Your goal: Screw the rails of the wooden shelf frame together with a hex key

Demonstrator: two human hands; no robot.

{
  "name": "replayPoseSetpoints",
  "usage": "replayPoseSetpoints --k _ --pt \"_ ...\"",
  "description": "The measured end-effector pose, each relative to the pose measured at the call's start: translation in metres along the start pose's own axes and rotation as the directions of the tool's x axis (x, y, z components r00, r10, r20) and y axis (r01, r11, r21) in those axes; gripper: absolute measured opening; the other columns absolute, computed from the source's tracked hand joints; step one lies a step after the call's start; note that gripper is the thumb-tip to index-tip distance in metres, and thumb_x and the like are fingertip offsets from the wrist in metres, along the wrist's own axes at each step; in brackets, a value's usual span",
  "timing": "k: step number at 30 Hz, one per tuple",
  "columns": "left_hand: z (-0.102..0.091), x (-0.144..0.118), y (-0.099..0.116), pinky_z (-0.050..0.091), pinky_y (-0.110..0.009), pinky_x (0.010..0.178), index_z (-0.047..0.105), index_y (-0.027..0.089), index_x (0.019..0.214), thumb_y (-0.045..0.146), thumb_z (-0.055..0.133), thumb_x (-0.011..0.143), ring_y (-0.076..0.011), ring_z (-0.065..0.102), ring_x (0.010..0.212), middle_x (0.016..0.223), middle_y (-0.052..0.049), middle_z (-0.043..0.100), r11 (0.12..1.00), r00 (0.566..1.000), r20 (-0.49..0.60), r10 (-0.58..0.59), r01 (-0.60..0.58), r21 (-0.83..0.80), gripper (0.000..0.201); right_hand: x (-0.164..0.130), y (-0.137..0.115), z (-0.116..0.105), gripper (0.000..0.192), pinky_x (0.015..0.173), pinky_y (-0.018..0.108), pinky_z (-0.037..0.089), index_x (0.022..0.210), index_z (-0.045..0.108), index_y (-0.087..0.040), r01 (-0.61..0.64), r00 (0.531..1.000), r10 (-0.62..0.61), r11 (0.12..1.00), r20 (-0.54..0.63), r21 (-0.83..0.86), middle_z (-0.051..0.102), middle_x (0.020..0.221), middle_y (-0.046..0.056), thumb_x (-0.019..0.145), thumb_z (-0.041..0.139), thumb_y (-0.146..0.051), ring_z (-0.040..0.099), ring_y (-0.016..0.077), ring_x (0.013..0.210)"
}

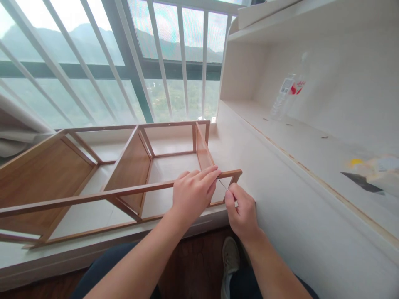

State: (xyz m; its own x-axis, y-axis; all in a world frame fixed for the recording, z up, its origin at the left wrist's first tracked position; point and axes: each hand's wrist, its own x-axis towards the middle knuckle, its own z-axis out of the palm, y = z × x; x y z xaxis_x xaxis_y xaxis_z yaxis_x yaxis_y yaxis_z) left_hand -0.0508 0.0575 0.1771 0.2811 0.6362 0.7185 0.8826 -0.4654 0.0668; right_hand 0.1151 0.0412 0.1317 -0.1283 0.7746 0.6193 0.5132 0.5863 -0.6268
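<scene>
A brown wooden shelf frame [127, 192] lies on its side on the white window ledge, with several panels set across it. My left hand [193, 189] is closed over the near rail, close to its right end, fingers pointing right. Just to its right, my right hand [243, 209] is closed in a fist around a thin metal rod [223, 185], like a hex key or screwdriver shaft. The rod slants up and left to the rail beside my left fingertips. Its other end is hidden in my fist, and whether its tip sits in a hole cannot be made out.
A white cabinet [280, 199] rises close on the right. On its shelf stand a clear plastic bottle [282, 97] and a blurred plastic packet [377, 168]. Barred windows [174, 62] lie behind the ledge, with a grey curtain [18, 128] at left. My shoe [230, 255] is on the dark floor.
</scene>
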Motion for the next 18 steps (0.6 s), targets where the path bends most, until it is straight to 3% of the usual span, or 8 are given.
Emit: replayPoseSetpoints --k 18 --pt "0.0018 -0.0014 -0.0015 0.045 -0.035 0.07 0.073 0.03 0.112 0.023 0.064 0.093 -0.0125 0.073 0.085 0.123 0.009 0.075 0.999 0.999 -0.04 0.035 -0.036 -0.016 0.022 0.0049 0.0012 0.0074 0.029 0.062 0.029 0.029 0.074 0.035 -0.023 0.145 0.989 -0.148 0.983 -0.02 -0.109 0.038 0.069 -0.004 0.1 0.046 -0.016 0.039 0.0133 0.062"
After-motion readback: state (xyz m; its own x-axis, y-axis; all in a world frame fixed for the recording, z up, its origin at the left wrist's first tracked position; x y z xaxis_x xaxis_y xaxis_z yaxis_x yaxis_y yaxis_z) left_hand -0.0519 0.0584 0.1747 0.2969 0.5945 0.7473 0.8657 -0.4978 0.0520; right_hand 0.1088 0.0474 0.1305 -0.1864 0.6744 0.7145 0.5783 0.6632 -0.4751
